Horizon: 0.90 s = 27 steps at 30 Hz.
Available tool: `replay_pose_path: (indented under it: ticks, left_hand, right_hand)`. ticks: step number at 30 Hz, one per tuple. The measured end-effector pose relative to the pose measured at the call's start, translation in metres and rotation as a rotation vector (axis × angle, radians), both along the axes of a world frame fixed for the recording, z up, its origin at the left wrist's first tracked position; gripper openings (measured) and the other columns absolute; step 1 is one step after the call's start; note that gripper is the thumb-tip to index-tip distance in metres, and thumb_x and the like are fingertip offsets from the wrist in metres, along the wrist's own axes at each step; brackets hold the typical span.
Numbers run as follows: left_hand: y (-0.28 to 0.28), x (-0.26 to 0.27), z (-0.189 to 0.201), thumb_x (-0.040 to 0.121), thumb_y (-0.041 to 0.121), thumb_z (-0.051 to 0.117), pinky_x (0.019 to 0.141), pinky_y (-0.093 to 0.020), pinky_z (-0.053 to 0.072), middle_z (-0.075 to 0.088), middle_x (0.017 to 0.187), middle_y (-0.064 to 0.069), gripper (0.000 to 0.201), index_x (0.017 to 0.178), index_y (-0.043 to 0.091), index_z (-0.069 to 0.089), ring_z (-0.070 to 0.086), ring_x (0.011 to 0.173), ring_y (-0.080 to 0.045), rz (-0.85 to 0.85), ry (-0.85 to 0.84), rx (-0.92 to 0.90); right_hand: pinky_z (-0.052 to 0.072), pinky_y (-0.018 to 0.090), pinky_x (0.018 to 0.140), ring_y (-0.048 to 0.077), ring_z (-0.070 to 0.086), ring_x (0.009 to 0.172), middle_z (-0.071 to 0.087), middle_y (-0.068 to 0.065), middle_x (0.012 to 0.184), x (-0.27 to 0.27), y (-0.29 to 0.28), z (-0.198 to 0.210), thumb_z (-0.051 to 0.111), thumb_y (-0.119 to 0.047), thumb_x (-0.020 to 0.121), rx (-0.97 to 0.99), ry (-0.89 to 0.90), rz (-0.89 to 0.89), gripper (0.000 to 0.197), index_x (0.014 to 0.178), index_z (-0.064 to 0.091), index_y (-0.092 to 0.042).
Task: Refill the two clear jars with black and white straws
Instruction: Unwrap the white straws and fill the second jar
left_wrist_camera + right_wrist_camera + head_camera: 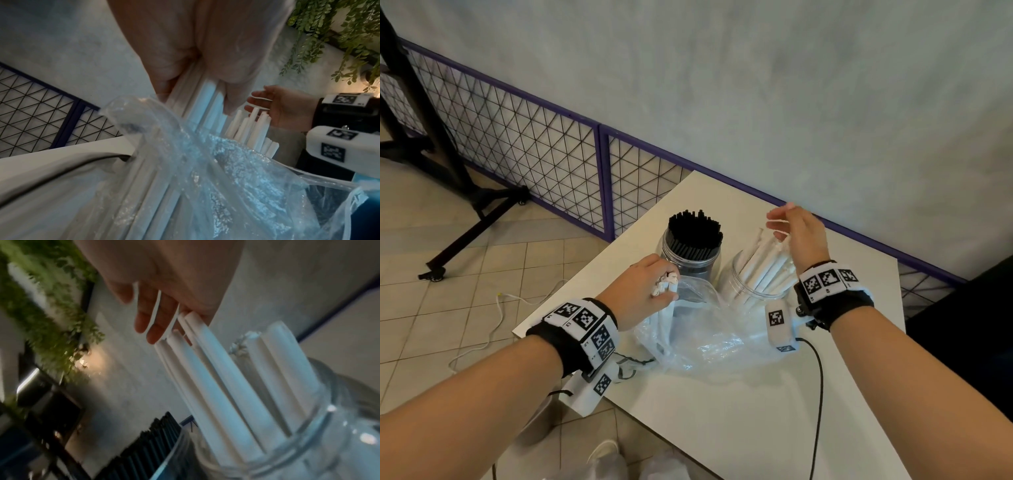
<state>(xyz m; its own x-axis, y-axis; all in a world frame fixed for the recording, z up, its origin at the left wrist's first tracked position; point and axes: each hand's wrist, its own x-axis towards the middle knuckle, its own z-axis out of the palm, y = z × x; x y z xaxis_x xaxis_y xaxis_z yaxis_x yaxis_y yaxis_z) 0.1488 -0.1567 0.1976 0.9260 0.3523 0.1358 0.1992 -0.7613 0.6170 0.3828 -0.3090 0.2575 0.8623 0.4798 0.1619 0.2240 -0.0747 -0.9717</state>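
Observation:
Two clear jars stand at the middle of the white table (722,404). The left jar (690,262) is packed with black straws (695,233). The right jar (748,289) holds white straws (767,260) that lean to the right. My left hand (650,291) grips a bundle of white straws (201,97) at the mouth of a clear plastic bag (702,335). My right hand (794,233) hovers open above the right jar; its straight fingers (152,321) touch the tops of the white straws (216,369).
A purple-framed wire fence (551,147) runs along the wall behind the table. A black cable (818,394) trails over the table's near side. A black stand with castors (465,212) and a white cord (493,325) are on the tiled floor at left.

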Motion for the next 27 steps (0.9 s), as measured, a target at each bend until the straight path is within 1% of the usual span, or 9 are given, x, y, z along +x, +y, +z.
replay_pose_path:
  ticks: [4,8,10,12,15,17,19,21,27]
  left_hand:
    - [-0.001,0.0,0.001,0.086,0.025,0.065,0.079,-0.019,0.034,0.046,0.105,0.011,0.032,0.117,0.019,0.055,0.051,0.091,-0.012,0.004,-0.004,0.001]
    - [-0.002,-0.001,0.001,0.086,0.025,0.065,0.08,-0.02,0.036,0.047,0.106,0.01,0.032,0.116,0.019,0.056,0.052,0.092,-0.012,-0.001,-0.01,-0.002]
    - [-0.002,-0.001,0.001,0.086,0.025,0.066,0.081,-0.02,0.036,0.048,0.107,0.01,0.032,0.116,0.018,0.056,0.052,0.092,-0.012,-0.001,-0.01,-0.005]
    - [-0.002,-0.001,0.0,0.086,0.025,0.066,0.081,-0.019,0.037,0.048,0.108,0.009,0.032,0.116,0.018,0.056,0.052,0.093,-0.013,0.001,-0.01,-0.005]
    - [-0.002,-0.001,0.0,0.086,0.025,0.066,0.08,-0.019,0.036,0.048,0.108,0.008,0.032,0.116,0.018,0.056,0.052,0.093,-0.013,0.001,-0.006,0.001]
    - [-0.002,-0.001,0.001,0.086,0.025,0.065,0.08,-0.018,0.035,0.049,0.11,0.008,0.032,0.116,0.018,0.056,0.052,0.093,-0.013,-0.001,-0.002,0.002]
    - [-0.002,0.0,0.001,0.086,0.025,0.065,0.079,-0.018,0.035,0.049,0.111,0.007,0.032,0.116,0.018,0.056,0.052,0.093,-0.012,0.001,0.0,0.003]
    - [-0.001,0.0,0.001,0.086,0.026,0.066,0.08,-0.019,0.036,0.049,0.11,0.008,0.032,0.116,0.019,0.056,0.052,0.093,-0.013,0.003,0.002,0.001]
    - [0.0,0.001,0.0,0.086,0.024,0.065,0.076,-0.018,0.033,0.047,0.105,0.01,0.031,0.115,0.019,0.056,0.051,0.089,-0.012,0.0,-0.008,0.001]
  right_hand:
    - [0.04,0.024,0.087,0.011,0.057,0.094,0.064,-0.005,0.094,-0.008,-0.002,-0.025,0.046,-0.022,0.099,-0.372,-0.32,0.145,0.025,0.091,0.069,-0.013]
    - [0.041,0.038,0.097,0.016,0.051,0.102,0.06,0.004,0.106,-0.016,-0.006,-0.052,0.05,-0.014,0.096,-0.486,-0.665,0.288,0.018,0.104,0.064,-0.008]
    - [0.037,0.043,0.104,0.022,0.043,0.116,0.057,0.006,0.122,-0.011,-0.009,-0.056,0.047,-0.028,0.095,-0.524,-0.826,0.21,0.03,0.115,0.062,-0.011]
    - [0.029,0.044,0.109,0.026,0.033,0.128,0.043,0.005,0.14,-0.005,-0.012,-0.054,0.044,-0.051,0.089,-0.601,-0.923,0.068,0.053,0.13,0.051,-0.018]
    - [0.021,0.048,0.113,0.029,0.019,0.14,0.022,0.004,0.154,0.006,-0.015,-0.05,0.052,-0.072,0.075,-0.773,-0.796,0.014,0.088,0.145,0.028,-0.026]
    - [0.028,0.049,0.112,0.028,0.023,0.14,0.02,0.002,0.155,0.017,-0.01,-0.045,0.058,-0.075,0.069,-0.841,-0.595,0.125,0.097,0.147,0.021,-0.032]
    - [0.038,0.046,0.106,0.028,0.038,0.131,0.035,0.004,0.146,0.024,-0.003,-0.041,0.063,-0.07,0.07,-0.914,-0.504,0.231,0.09,0.143,0.03,-0.03]
    - [0.041,0.041,0.099,0.029,0.044,0.12,0.047,0.005,0.131,0.025,0.003,-0.046,0.068,-0.059,0.074,-0.947,-0.557,0.221,0.075,0.135,0.042,-0.023]
    - [0.042,0.041,0.087,0.03,0.045,0.102,0.053,0.007,0.111,0.024,-0.007,-0.062,0.079,-0.038,0.07,-0.681,-0.82,0.035,0.053,0.113,0.06,-0.012]
